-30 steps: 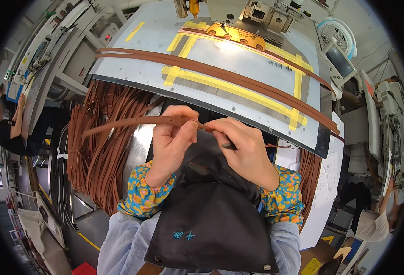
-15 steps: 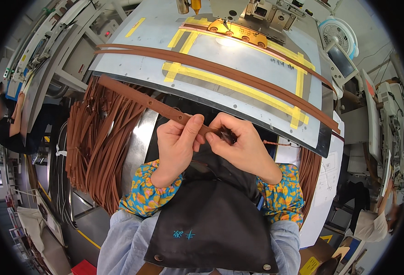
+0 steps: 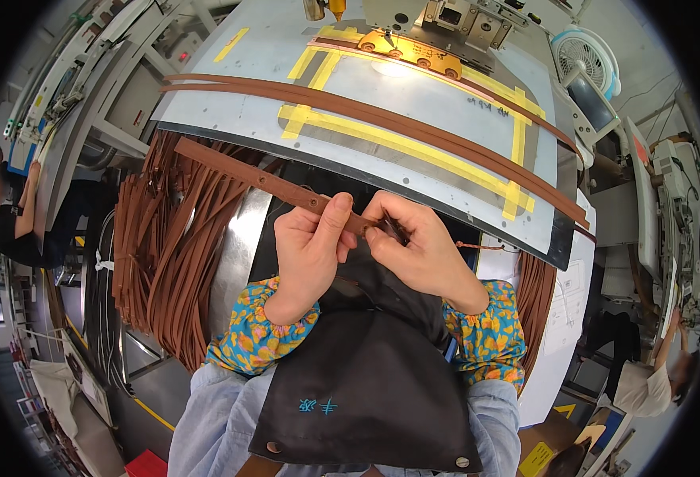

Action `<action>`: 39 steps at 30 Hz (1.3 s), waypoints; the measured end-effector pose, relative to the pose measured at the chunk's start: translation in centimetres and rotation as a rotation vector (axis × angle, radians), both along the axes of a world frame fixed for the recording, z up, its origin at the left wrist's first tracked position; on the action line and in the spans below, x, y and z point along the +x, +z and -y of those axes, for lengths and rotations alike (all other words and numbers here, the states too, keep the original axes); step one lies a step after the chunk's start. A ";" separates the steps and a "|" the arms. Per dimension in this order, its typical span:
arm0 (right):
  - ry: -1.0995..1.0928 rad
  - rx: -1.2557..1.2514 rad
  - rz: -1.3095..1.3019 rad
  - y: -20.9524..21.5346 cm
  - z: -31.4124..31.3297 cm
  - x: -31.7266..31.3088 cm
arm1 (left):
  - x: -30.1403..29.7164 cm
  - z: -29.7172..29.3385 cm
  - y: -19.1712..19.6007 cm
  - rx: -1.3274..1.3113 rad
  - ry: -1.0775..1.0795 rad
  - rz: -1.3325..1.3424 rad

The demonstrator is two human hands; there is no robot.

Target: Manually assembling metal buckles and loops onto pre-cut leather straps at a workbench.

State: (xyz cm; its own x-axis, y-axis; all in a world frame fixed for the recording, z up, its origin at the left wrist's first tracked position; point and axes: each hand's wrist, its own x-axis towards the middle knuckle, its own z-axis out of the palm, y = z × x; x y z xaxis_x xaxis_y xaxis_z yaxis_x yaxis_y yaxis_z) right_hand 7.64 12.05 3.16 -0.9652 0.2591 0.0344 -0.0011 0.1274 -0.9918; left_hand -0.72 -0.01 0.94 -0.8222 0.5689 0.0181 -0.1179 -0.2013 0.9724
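Note:
My left hand (image 3: pixel 306 258) pinches a flat brown leather strap (image 3: pixel 285 188) between thumb and fingers. Small round holes run along the strap, which slants up and left from my grip. At the strap's near end my right hand (image 3: pixel 423 250) is closed, thumb and fingertips right by the leather. A small dark tool (image 3: pixel 396 229) sits in that hand; most of it is hidden, so its kind is unclear. Both hands are above the black apron (image 3: pixel 366 381) on my lap.
A thick bundle of brown straps (image 3: pixel 179 254) hangs at the left, more straps (image 3: pixel 534 294) at the right. Ahead, long brown strips (image 3: pixel 366 114) cross a pale worktable (image 3: pixel 246 111) marked with yellow tape, under a sewing machine head (image 3: pixel 469 28). A fan (image 3: pixel 584 67) stands far right.
My right thumb and fingertips have shifted slightly at the strap's end, and the dark tool has turned a little. The left hand keeps its hold, almost still.

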 end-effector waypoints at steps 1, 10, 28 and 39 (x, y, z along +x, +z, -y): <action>0.005 -0.011 -0.005 -0.1 -0.1 0.0 | 0.0 0.0 -0.1 0.000 0.000 0.001; 0.034 -0.052 0.013 -0.2 -0.1 0.2 | -0.3 0.3 -0.2 0.006 -0.034 0.035; -0.265 0.356 -0.279 0.2 0.8 1.0 | -0.2 0.7 0.8 0.028 -0.078 0.201; -0.307 0.965 -0.639 -0.8 0.7 0.8 | 0.3 0.8 1.2 0.091 -0.084 0.145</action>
State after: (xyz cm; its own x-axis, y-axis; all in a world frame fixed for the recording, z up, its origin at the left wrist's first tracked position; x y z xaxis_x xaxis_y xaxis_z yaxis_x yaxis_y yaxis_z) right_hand 8.40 11.36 2.35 -0.6049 0.0794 0.7923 -0.2980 0.9001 -0.3177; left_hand -0.43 -0.78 2.11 -0.7697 0.6370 -0.0432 -0.2759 -0.2708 0.9223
